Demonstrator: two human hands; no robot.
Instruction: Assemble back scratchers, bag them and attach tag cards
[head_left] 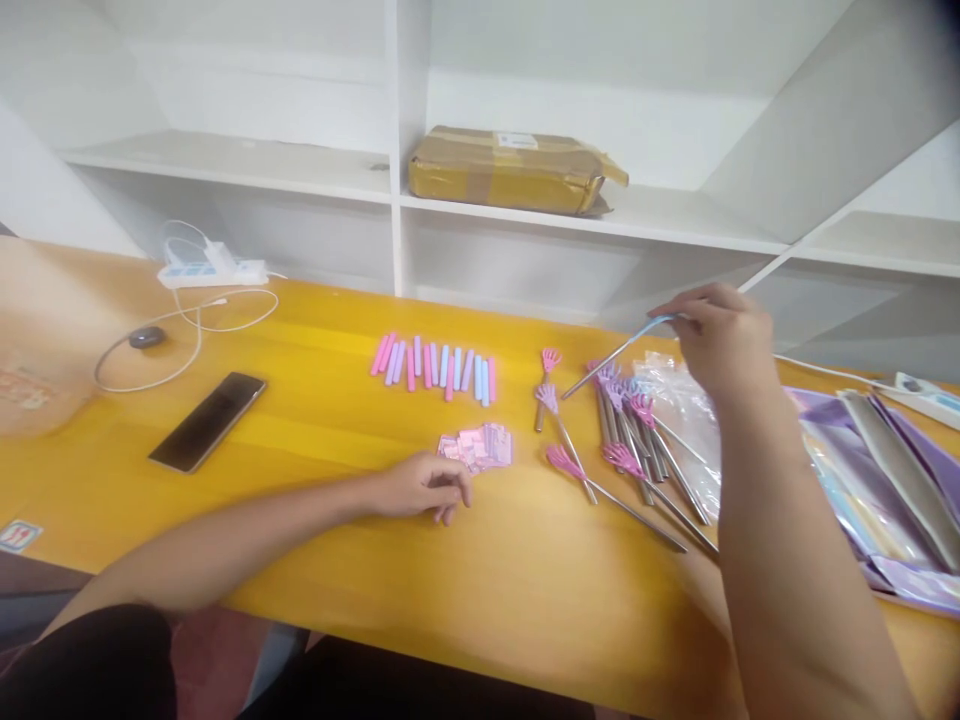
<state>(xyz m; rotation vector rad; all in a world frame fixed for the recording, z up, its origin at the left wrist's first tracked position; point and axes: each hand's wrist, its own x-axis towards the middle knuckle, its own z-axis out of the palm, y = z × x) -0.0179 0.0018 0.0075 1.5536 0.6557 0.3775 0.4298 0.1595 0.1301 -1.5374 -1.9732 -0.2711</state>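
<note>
My right hand (724,335) is raised over the right of the table, pinching the light-blue end of a back scratcher (604,368). Its metal rod slants down to the left. Below lies a loose pile of back scratchers (626,430) with pink, purple and blue claw heads, some separate at its left. My left hand (427,487) rests on the table, fingers loosely bent and apart, nothing visible in it. Just beyond it is a small heap of pink printed cards (480,446). Farther back, pink, purple and blue sticks (431,366) form a row.
A phone (208,421), a white cable (201,330) and a power strip (214,272) are at left. Clear plastic bags (679,390) lie beside the pile, with a purple package (885,480) at far right. A taped carton (510,172) sits on the white shelf (690,220).
</note>
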